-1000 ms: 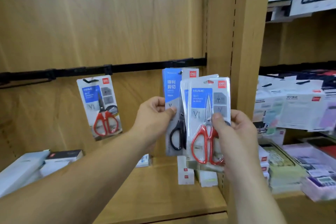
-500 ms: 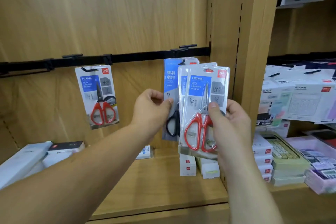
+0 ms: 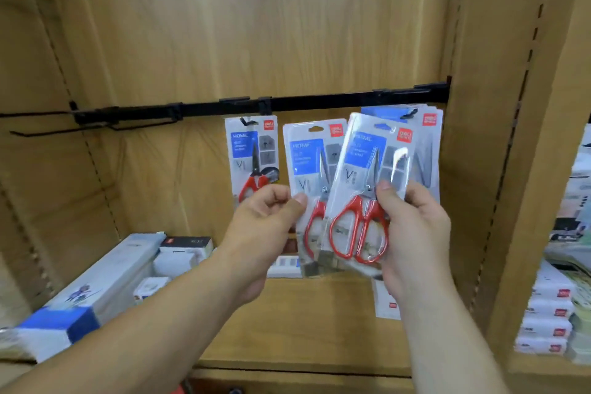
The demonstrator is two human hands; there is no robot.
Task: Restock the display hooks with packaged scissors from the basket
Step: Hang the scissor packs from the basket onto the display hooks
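My left hand [image 3: 267,227] pinches one pack of red-handled scissors [image 3: 315,169] at its left edge. A second, tilted pack of red-handled scissors [image 3: 367,189] is held in my right hand [image 3: 412,233], thumb on its front. Both packs are held in front of the black hook rail [image 3: 319,102]. A third red-handled pack [image 3: 251,153] hangs from a hook on the rail, just left of my packs. Behind my right pack more hanging packs [image 3: 428,144] show at the rail's right end. The basket is out of view.
Bare black hooks [image 3: 96,125] stick out at the rail's left end. Boxed stationery [image 3: 105,285] lies on the wooden shelf [image 3: 303,329] at lower left. A wooden upright [image 3: 518,137] stands on the right, with stacked boxes [image 3: 550,313] beyond it.
The view has swung to the left, so the rail and packs sit further right in frame. My hands have drawn the two red-handled packs apart: the left now holds one, the right the other.
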